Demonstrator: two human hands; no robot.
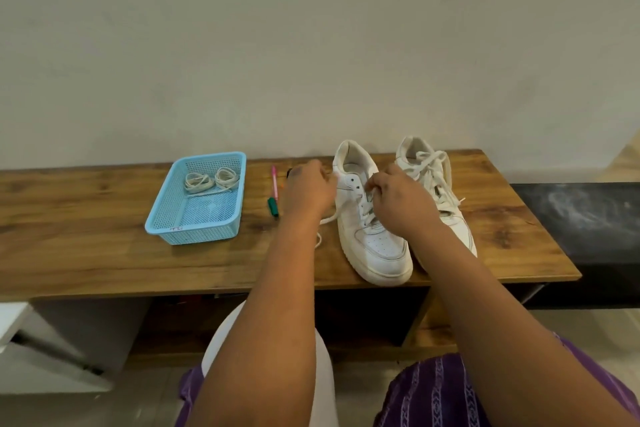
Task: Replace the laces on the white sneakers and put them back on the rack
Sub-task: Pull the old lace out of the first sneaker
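Two white sneakers stand side by side on the wooden bench [104, 263]. The left sneaker [377, 246] has its upper eyelets bare and a lace [369, 215] still in its lower ones. My left hand [310, 189] is curled against that shoe's left side, and a loose lace end [320, 236] trails on the wood below it. My right hand [398, 199] pinches the lace over the tongue. The right sneaker [436, 184] is still fully laced. Two coiled laces [211, 180] lie in a blue basket [180, 229].
A pink pen [274, 180] and a green marker [273, 207] lie between the basket and my left hand. The bench backs onto a plain wall. A dark counter [588, 218] adjoins at the right. My lap in purple cloth is below.
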